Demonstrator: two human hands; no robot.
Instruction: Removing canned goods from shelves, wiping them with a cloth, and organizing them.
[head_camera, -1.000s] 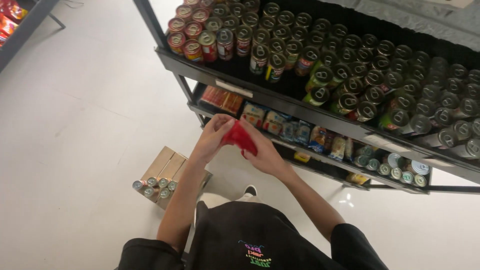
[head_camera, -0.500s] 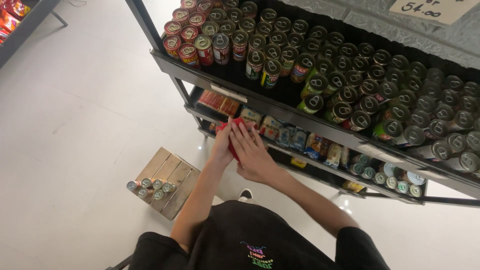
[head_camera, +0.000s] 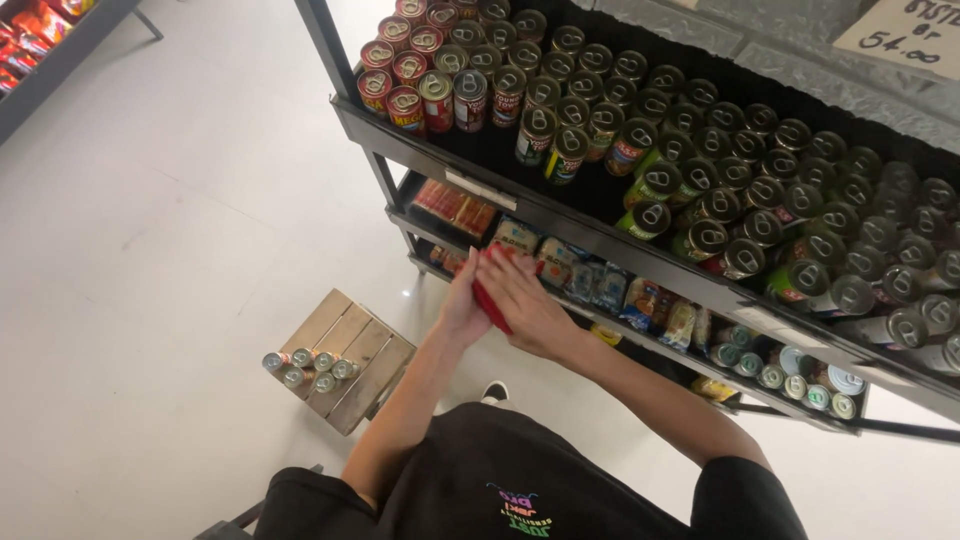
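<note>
Both my hands meet in front of the black shelf rack (head_camera: 600, 235), at the level of its second shelf. My left hand (head_camera: 462, 303) and my right hand (head_camera: 528, 305) press a flat red packet (head_camera: 487, 302) between them; only a thin strip of it shows. Just beyond the hands, flat packets and small tins (head_camera: 560, 268) lie in a row on that shelf. Red flat tins (head_camera: 455, 205) sit further left on the same level.
The top shelf holds several rows of upright cans (head_camera: 640, 130), red-labelled at the left, green-labelled further right. A low wooden stool (head_camera: 350, 360) on the pale floor carries several small cans (head_camera: 305, 367). More small tins (head_camera: 800, 375) sit on the lowest shelf.
My hands have closed flat around the red packet and moved up and toward the second shelf; earlier the packet was held open and visible between them.
</note>
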